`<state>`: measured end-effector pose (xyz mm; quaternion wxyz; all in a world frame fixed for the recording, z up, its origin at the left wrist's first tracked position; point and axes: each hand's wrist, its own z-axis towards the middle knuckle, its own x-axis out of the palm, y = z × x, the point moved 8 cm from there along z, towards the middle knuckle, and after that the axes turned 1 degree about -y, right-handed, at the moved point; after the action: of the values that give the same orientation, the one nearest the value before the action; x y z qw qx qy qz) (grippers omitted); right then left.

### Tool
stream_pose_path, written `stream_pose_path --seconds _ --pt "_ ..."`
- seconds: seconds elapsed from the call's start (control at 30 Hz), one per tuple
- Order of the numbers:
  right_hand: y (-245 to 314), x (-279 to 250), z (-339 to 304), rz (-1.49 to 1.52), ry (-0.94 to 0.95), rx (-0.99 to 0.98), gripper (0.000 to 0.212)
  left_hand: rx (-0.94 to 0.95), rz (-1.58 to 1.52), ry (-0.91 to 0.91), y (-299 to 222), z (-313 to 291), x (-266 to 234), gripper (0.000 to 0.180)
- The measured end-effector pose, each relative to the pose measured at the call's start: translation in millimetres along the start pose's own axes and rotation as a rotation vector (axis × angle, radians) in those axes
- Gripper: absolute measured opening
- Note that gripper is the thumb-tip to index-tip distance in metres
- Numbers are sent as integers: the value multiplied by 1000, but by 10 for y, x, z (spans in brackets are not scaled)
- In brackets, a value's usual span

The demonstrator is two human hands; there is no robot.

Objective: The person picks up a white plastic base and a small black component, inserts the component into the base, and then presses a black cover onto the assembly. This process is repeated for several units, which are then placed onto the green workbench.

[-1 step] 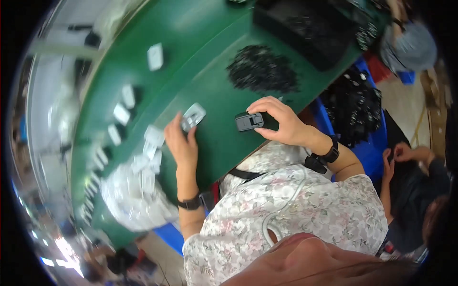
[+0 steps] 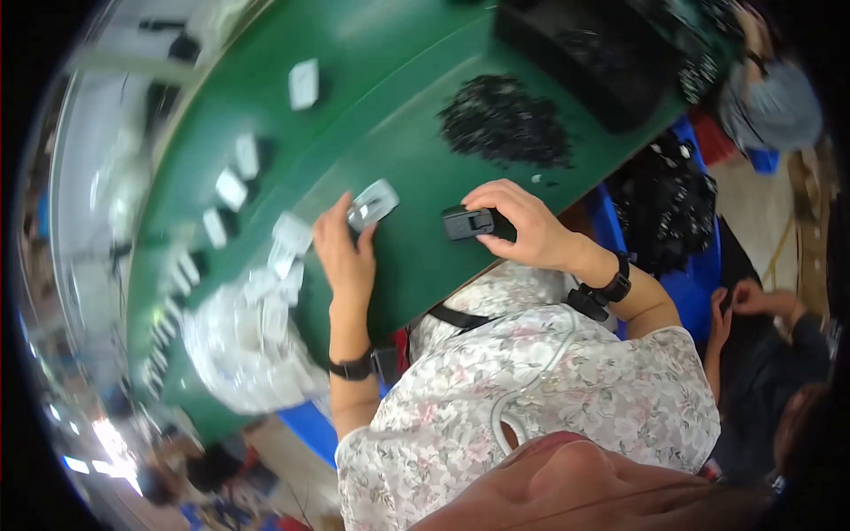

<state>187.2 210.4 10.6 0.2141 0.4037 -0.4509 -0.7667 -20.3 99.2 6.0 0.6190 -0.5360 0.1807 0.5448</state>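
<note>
A clear plastic bag (image 2: 243,367) lies at the left of the green table (image 2: 412,283), with small white plastic trays (image 2: 290,233) by it. The left hand (image 2: 345,261) has thumb and forefinger parted around the near end of another white tray (image 2: 379,200) (whether they pinch it, I cannot tell). Next, a black rectangular casing (image 2: 462,224) is pinched between the right hand's (image 2: 538,232) thumb and fingers. Farther right stands a blue crate (image 2: 699,270).

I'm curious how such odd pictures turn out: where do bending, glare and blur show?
All in head view: the long green table bows along its far edge; glare whites out a lower-left patch; small white rectangular pieces blur together toward the left rim; the held black rectangular plastic device looks clearer.
</note>
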Motion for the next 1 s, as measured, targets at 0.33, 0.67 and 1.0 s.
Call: stream_pose_path --seconds 0.33,0.67,1.0 --pt "391 335 599 -245 81 -173 43 -92 -243 -28 -94 -225 -43 61" --pt "380 779 715 -370 217 -228 42 -5 -230 50 -64 -322 -53 53" --pt "465 892 607 -638 176 -326 46 35 -69 102 -153 -354 -55 50"
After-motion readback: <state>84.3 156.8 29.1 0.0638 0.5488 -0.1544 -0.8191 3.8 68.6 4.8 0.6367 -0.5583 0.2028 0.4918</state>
